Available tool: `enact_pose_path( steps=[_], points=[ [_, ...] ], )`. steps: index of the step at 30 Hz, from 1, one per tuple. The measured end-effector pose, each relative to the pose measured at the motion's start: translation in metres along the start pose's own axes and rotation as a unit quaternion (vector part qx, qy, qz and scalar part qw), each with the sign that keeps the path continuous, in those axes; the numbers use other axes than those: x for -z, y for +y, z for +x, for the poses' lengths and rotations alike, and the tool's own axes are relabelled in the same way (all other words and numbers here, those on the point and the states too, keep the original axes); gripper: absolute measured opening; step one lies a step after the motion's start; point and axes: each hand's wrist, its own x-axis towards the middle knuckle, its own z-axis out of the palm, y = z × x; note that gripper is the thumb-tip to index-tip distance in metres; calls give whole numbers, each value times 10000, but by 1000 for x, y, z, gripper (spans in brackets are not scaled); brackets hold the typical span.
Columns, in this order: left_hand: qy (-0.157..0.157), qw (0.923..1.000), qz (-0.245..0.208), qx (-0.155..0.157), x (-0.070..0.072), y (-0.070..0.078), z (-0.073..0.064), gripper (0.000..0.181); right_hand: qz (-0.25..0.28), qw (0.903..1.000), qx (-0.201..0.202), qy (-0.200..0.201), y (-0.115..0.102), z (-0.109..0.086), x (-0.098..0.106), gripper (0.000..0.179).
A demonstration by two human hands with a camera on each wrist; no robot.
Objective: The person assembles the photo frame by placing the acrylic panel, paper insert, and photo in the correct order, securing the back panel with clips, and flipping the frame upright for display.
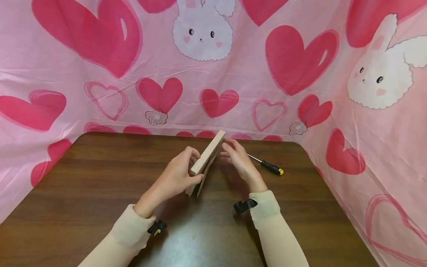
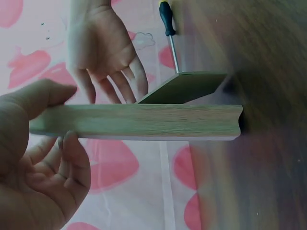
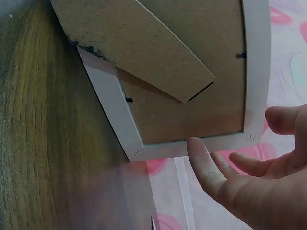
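A light wooden picture frame (image 1: 208, 157) stands on edge on the brown table (image 1: 100, 178), tilted toward the far right. My left hand (image 1: 180, 174) grips its near end, thumb (image 2: 43, 98) on the narrow wooden edge (image 2: 139, 120) and fingers curled behind. In the right wrist view the frame's cardboard back (image 3: 225, 96) faces me, with its prop flap (image 3: 144, 43) swung out. My right hand (image 1: 235, 154) hovers just behind the frame with relaxed, spread fingers (image 3: 201, 158) and holds nothing.
A screwdriver (image 1: 271, 168) with a black and yellow handle lies on the table right of my right hand. Pink cloth (image 1: 300, 74) printed with hearts and rabbits hangs round the table on the far, left and right sides.
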Motion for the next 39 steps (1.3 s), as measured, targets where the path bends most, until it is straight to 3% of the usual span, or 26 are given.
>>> enact_pose_path(
  steps=[7,14,21,25,29,32,35,39],
  points=[
    [-608,9981,-89,95,-6,3,0,46,173,9997,-140,139,-4,-2,7,58],
    [-829,9958,-149,-347,-12,2,-3,44,288,9993,-165,167,-8,-3,13,61],
    [-1163,9881,-754,-659,-22,-1,-4,36,-118,9992,-165,357,-7,-3,14,61],
    [-1425,9822,-1027,-671,-26,0,-4,28,-444,9976,-258,467,-7,-2,17,62],
    [-1602,9798,-1037,-592,-27,-1,-4,24,-727,9957,-365,436,-3,-1,21,60],
    [-1564,9829,-747,-617,-26,-6,-3,29,-890,9945,-399,376,-1,0,22,58],
    [-1407,9893,-173,-336,-23,-14,-4,43,-1055,9931,-418,307,2,0,23,57],
    [-1384,9881,374,559,-20,-23,-6,76,-1282,9905,-451,224,7,1,25,57]
  ],
)
